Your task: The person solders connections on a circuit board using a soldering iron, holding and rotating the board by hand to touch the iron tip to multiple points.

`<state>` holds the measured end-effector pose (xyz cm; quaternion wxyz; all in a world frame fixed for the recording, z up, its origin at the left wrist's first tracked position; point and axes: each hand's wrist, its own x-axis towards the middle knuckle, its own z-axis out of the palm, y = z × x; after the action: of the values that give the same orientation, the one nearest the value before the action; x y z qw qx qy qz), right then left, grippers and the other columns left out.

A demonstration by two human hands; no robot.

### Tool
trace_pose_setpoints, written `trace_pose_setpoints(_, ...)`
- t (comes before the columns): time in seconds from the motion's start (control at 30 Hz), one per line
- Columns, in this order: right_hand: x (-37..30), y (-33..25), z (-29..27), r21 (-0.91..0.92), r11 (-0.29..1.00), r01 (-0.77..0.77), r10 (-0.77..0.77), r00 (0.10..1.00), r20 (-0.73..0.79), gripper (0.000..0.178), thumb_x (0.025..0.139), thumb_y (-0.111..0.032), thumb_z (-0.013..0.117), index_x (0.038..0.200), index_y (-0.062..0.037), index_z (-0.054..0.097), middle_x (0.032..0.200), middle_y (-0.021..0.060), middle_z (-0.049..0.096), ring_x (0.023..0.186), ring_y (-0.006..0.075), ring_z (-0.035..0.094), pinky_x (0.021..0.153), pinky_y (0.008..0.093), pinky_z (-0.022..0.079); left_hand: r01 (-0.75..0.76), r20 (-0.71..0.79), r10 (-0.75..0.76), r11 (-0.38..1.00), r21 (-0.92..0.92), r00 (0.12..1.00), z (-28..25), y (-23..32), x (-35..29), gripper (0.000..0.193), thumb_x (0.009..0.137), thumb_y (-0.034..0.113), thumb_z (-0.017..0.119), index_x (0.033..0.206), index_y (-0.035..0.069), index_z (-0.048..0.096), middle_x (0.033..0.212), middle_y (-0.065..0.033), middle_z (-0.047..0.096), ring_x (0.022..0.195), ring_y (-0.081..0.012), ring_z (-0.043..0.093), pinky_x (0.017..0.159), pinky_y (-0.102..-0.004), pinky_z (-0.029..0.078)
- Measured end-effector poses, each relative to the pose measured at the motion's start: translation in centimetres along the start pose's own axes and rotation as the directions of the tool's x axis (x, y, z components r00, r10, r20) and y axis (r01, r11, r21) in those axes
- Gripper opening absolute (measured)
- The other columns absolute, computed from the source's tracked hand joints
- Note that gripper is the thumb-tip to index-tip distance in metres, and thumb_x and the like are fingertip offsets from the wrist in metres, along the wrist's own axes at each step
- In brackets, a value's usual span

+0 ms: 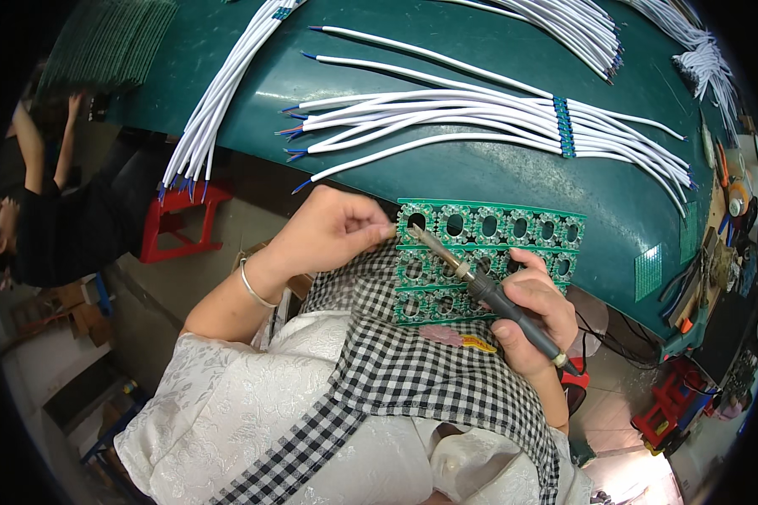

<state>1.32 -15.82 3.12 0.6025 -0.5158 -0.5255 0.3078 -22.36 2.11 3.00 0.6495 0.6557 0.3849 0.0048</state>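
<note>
My right hand (535, 316) grips a soldering iron (514, 313) with a dark handle; its metal tip points up and left. The tip is at the upper left of a green circuit board panel (488, 248), which has rows of oval holes and stands between my body and the bench edge. My left hand (333, 223) is closed in a pinch at the panel's left edge, close to the iron's tip. Whatever is between those fingertips is too small to make out. Part of the panel's lower right is hidden behind the iron and my right fingers.
On the green bench (480, 181) lies a bundle of white cables (446, 109) joined to a small board strip. Another cable bundle (219, 101) hangs over the bench edge at left. Tools and wires (716, 244) crowd the right side. A red stool (181, 223) stands at left near another person (67, 210).
</note>
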Motion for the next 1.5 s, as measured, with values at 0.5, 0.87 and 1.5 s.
trace_pose_setpoints(0.5,0.0,0.2,0.1,0.015,0.999,0.028,-0.028,1.0,-0.013,0.035,0.078,-0.026,0.083,0.096,0.0006,0.07,0.075,0.0102,0.068,0.072,0.0237,0.066,0.097,0.053,0.047,0.27,-0.297,-0.297,0.954,-0.129,0.908,-1.4,-10.9,3.0,0.036,0.084,-0.003,0.064,0.12,-0.007,0.062,0.115,-0.0138,0.069,0.098,-0.0184,0.066,0.085,-0.0313,0.052)
trace_pose_setpoints(0.87,0.3,-0.1,0.1,0.005,1.0,0.022,-0.022,1.0,0.017,0.034,0.078,-0.027,0.083,0.095,-0.0006,0.07,0.077,0.01,0.069,0.072,0.0235,0.067,0.097,0.052,0.047,0.189,0.227,0.111,0.277,-0.942,0.968,1.0,-6.5,0.4,0.034,0.086,-0.001,0.063,0.117,-0.012,0.062,0.11,-0.0221,0.07,0.093,-0.0245,0.072,0.085,-0.0364,0.06)
trace_pose_setpoints(1.5,0.3,-0.1,0.1,-0.008,0.999,0.035,-0.035,0.999,0.025,0.033,0.078,-0.027,0.083,0.095,-0.0012,0.07,0.075,0.0094,0.069,0.07,0.0229,0.066,0.096,0.0511,0.047,0.016,0.068,0.105,0.434,-0.901,0.992,2.9,-4.2,1.1,0.022,0.087,-0.005,0.062,0.109,-0.009,0.067,0.104,-0.019,0.072,0.088,-0.0212,0.073,0.079,-0.0328,0.061)
